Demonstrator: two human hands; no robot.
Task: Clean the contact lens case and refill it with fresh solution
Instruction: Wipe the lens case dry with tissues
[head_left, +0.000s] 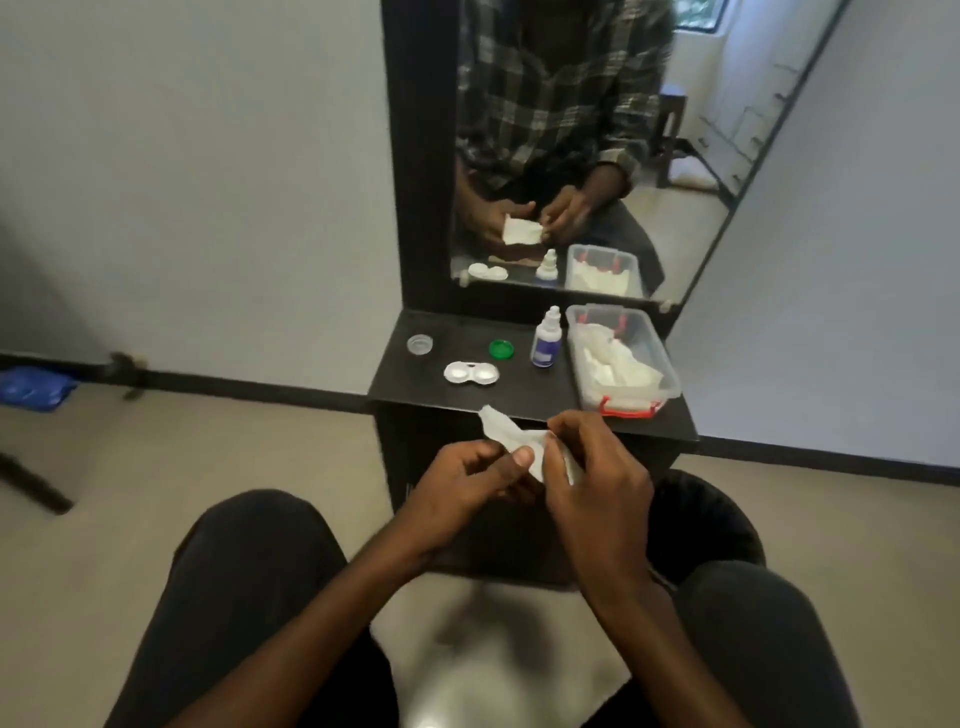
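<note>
A white contact lens case (471, 373) lies open on the dark shelf (524, 400), both wells uncovered. Its green cap (501, 349) and clear cap (420, 344) lie apart behind it. A small solution bottle (546, 340) with a purple label stands upright to the right. In front of the shelf, above my lap, both hands pinch a white tissue (506, 434). My left hand (470, 478) grips its lower part with the thumb on top. My right hand (597, 467) pinches its right end.
A clear plastic box (623, 358) with red latches holds more white tissues at the shelf's right end. A mirror (571, 145) rises behind the shelf and reflects the scene. My dark-trousered knees frame the floor below. A blue object (31, 387) lies far left by the wall.
</note>
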